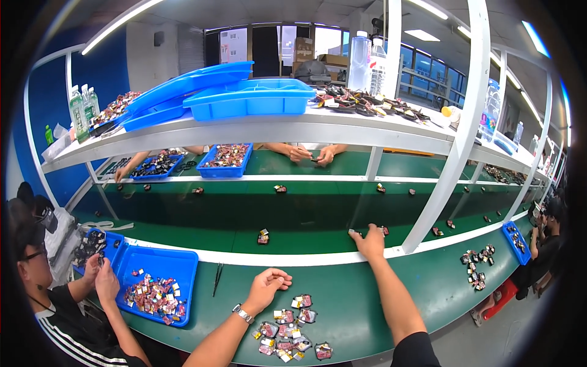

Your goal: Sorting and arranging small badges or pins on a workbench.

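Note:
My left hand (271, 289), with a metal watch on its wrist, hovers over the green bench with its fingers curled in. Whatever they hold, if anything, is hidden. Just below it lies a cluster of small electronic assemblies (286, 331), black-edged with red boards and white and yellow parts. My right hand (370, 243) reaches across the white rail (318, 258) onto the green belt (306, 235), thumb and fingers apart. Right beside its fingertips sits another small assembly (384, 230), partly covered by the hand. One more assembly (263, 237) lies on the belt farther left.
Black tweezers (217, 279) lie left of my left hand. Beyond them, a blue tray (191, 275) holds many small boards beside a seated co-worker (61, 306). A white post (449, 134) rises right of my right arm. Overhead, a shelf carries blue trays (247, 104) and bottles.

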